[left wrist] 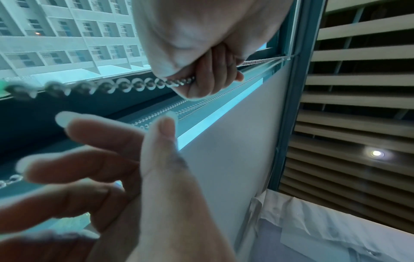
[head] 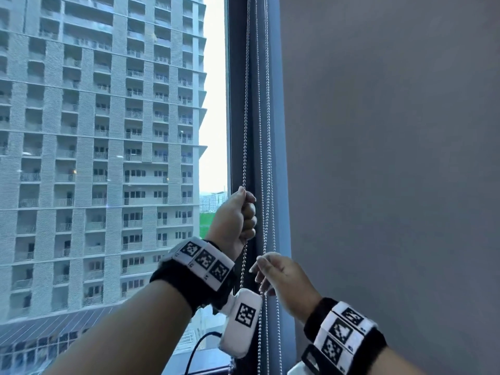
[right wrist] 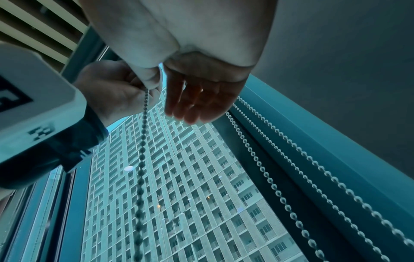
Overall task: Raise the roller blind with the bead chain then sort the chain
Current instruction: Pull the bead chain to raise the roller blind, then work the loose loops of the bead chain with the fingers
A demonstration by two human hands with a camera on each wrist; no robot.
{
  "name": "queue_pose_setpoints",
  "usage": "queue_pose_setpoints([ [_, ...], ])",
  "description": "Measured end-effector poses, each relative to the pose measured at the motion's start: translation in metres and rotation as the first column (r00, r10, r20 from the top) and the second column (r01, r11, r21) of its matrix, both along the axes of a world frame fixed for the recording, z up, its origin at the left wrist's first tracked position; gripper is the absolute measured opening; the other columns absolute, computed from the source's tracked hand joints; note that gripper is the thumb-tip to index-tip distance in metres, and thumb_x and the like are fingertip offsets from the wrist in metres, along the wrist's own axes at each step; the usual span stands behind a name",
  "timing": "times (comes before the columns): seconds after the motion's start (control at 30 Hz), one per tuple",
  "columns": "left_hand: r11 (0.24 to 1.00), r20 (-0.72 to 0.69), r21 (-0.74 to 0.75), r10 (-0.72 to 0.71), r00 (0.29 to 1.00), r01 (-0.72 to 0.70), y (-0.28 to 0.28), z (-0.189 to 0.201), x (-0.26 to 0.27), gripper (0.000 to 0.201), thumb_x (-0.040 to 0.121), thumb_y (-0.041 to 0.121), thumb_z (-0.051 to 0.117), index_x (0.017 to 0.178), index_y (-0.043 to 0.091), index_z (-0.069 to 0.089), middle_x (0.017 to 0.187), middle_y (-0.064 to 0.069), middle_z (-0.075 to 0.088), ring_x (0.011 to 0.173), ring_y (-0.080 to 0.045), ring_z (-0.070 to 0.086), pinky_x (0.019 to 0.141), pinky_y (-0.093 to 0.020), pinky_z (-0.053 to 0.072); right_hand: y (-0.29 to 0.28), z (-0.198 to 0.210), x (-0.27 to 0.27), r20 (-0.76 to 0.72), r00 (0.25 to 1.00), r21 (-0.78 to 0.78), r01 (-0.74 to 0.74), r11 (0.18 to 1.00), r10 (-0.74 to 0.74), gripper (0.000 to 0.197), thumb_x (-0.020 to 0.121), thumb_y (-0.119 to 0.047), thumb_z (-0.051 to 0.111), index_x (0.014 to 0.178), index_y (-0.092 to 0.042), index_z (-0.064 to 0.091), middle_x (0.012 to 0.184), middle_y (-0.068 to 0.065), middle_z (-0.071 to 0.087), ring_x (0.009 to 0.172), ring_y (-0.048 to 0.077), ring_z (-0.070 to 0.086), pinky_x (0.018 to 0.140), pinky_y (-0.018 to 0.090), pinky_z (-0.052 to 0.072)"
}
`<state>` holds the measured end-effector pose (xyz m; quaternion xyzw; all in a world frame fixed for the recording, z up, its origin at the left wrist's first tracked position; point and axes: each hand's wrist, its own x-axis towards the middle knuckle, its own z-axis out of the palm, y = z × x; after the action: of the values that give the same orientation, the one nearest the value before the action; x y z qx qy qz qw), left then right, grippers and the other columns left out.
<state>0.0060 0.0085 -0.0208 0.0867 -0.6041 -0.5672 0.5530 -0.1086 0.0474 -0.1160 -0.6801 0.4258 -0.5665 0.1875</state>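
A silver bead chain [head: 245,125] hangs taut along the dark window frame. My left hand [head: 238,217] is a fist gripping this strand, which leaves the fist below the little finger [left wrist: 125,85]. The right wrist view shows the same strand [right wrist: 141,159] dropping from that hand [right wrist: 116,88]. My right hand [head: 276,274] sits lower and to the right, fingers relaxed and spread [left wrist: 107,159], holding nothing [right wrist: 197,99]. Its fingertips are close to the other chain strands [head: 267,158], which hang free [right wrist: 291,177]. The window glass is uncovered; the blind's roll is out of view.
A dark vertical window frame [head: 238,77] separates the glass from a grey panel [head: 378,158] on the right. A high-rise building [head: 108,131] fills the window. The left wrist camera unit [head: 240,320] and its cable hang by the chains. White bedding [left wrist: 336,230] lies below.
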Motion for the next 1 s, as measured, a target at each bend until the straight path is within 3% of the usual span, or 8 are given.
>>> queue_pose_setpoints([
  [0.17,0.999,0.016,-0.007,0.04,0.999,-0.04,-0.006,-0.001,0.006,0.034,0.1,0.033,0.031,0.072,0.02,0.043,0.047,0.01,0.023,0.037,-0.006,0.016,0.032,-0.017,0.014,-0.007,0.013,-0.002,0.126,0.967,-0.158,0.241,0.958,-0.222,0.01,0.091,-0.028,0.052,0.094,-0.02,0.058,0.091,-0.001,0.058,0.079,0.012,0.054,0.076,0.027,0.048],
  [0.23,0.999,0.025,-0.015,0.043,0.999,-0.042,-0.007,-0.003,0.006,0.034,0.1,0.034,0.032,0.071,0.02,0.043,0.047,0.009,0.022,0.038,-0.006,0.015,0.033,-0.016,0.013,-0.012,0.023,-0.004,0.175,0.941,-0.217,0.324,0.921,-0.29,0.016,0.091,-0.027,0.051,0.106,-0.021,0.054,0.107,0.0,0.054,0.094,0.012,0.053,0.086,0.026,0.045],
  [0.37,0.999,0.055,-0.021,0.037,0.998,-0.035,-0.007,-0.013,0.004,0.036,0.1,0.034,0.031,0.071,0.019,0.044,0.047,0.009,0.023,0.039,-0.007,0.014,0.036,-0.017,0.01,-0.019,0.038,-0.002,0.238,0.951,-0.136,0.236,0.962,-0.199,0.035,0.095,-0.028,0.045,0.128,-0.02,0.042,0.118,0.003,0.053,0.108,0.014,0.052,0.1,0.035,0.042],
  [0.5,1.0,0.086,-0.011,0.029,0.996,-0.028,-0.01,-0.036,0.001,0.036,0.1,0.034,0.031,0.072,0.018,0.046,0.047,0.007,0.024,0.037,-0.006,0.016,0.037,-0.02,0.01,-0.02,0.037,0.003,0.256,0.965,-0.016,0.059,0.998,-0.053,0.041,0.097,-0.038,0.035,0.134,-0.02,0.038,0.117,0.004,0.058,0.097,0.01,0.057,0.087,0.026,0.044],
  [0.6,1.0,0.093,0.015,-0.006,0.996,0.004,-0.016,-0.054,-0.003,0.036,0.1,0.035,0.032,0.073,0.017,0.047,0.047,0.007,0.024,0.036,-0.006,0.016,0.033,-0.017,0.012,-0.023,0.033,0.004,0.256,0.967,-0.006,0.022,1.0,-0.02,0.041,0.097,-0.042,0.031,0.13,-0.021,0.044,0.111,0.0,0.06,0.098,0.01,0.057,0.092,0.029,0.044],
  [0.67,0.999,0.113,0.049,-0.026,0.993,0.021,-0.019,-0.069,-0.004,0.036,0.1,0.036,0.032,0.073,0.018,0.049,0.048,0.007,0.023,0.036,-0.006,0.015,0.032,-0.016,0.015,-0.023,0.03,0.005,0.274,0.962,0.004,-0.007,1.0,0.006,0.037,0.098,-0.041,0.032,0.125,-0.021,0.048,0.107,-0.001,0.062,0.097,0.01,0.058,0.092,0.029,0.045],
  [0.83,0.988,0.189,0.154,-0.036,0.981,0.007,-0.025,-0.117,-0.01,0.036,0.097,0.039,0.038,0.066,0.022,0.043,0.05,0.006,0.023,0.037,-0.006,0.017,0.034,-0.017,0.013,-0.031,0.015,0.006,0.27,0.961,-0.011,-0.058,0.998,0.059,0.028,0.097,-0.03,0.041,0.114,-0.012,0.055,0.093,0.004,0.067,0.09,0.013,0.064,0.076,0.02,0.048],
  [1.0,0.985,0.246,0.175,-0.036,0.969,-0.008,-0.025,-0.135,-0.017,0.03,0.096,0.041,0.042,0.072,0.023,0.044,0.051,0.008,0.023,0.039,-0.006,0.016,0.036,-0.017,0.013,-0.034,0.003,0.01,0.247,0.968,-0.022,-0.026,0.999,0.03,0.025,0.099,-0.025,0.039,0.094,-0.012,0.06,0.062,-0.003,0.05,0.066,0.014,0.054,0.069,0.025,0.047],
])
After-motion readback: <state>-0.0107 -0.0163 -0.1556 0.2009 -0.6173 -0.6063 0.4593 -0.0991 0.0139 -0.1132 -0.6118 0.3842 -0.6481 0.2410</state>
